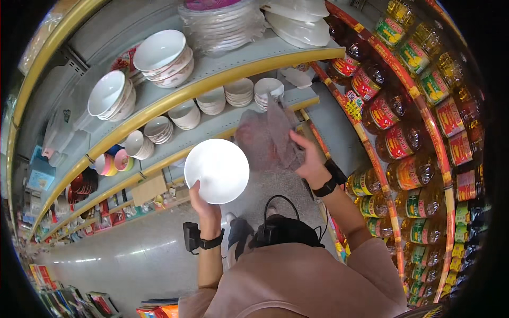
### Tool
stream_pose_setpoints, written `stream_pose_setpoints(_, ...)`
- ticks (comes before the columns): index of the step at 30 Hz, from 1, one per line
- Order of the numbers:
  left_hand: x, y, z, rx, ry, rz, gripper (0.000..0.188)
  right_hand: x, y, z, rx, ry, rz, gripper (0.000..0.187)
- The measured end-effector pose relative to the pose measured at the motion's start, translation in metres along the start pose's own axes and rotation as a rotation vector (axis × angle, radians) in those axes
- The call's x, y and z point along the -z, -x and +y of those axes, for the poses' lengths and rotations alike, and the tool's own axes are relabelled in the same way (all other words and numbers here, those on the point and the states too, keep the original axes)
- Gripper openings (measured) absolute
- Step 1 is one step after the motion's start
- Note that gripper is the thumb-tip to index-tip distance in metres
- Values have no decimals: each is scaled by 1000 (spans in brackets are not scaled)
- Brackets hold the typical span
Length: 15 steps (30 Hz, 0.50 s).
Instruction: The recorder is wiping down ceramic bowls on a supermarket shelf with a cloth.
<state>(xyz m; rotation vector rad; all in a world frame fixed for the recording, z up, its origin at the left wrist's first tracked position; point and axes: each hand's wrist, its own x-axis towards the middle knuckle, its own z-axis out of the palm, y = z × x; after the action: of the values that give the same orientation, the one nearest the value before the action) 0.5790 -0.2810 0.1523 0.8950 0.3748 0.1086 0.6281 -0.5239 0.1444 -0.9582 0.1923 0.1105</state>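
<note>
A round white bowl rests in my left hand, its open side up, with the thumb over the near rim. My right hand grips a thin, greyish, partly see-through cloth; the cloth is smeared by motion, and it may instead be a bag. It hangs to the right of the bowl, apart from it. Beyond both hands, stacks of small white bowls stand on the lower shelf.
The upper shelf with its yellow edge holds larger bowls, wrapped plates and white dishes. Bottles of oil fill racks at the right. Grey floor extends at the lower left, with boxed goods at its edge.
</note>
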Motion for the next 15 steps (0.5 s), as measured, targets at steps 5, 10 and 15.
stream_pose_setpoints(5, -3, 2, -34, 65, -50, 55, 55, 29, -2, -36, -272, -377, -241, 38)
stream_pose_setpoints(10, -8, -27, -70, 46, -219, 27, 49, 4, -19, -23, 276, 609, -386, 33)
stream_pose_setpoints(15, 1, -54, -69, -81, -169, -51, 42, -34, -38, -5, 829, 1424, -814, 42)
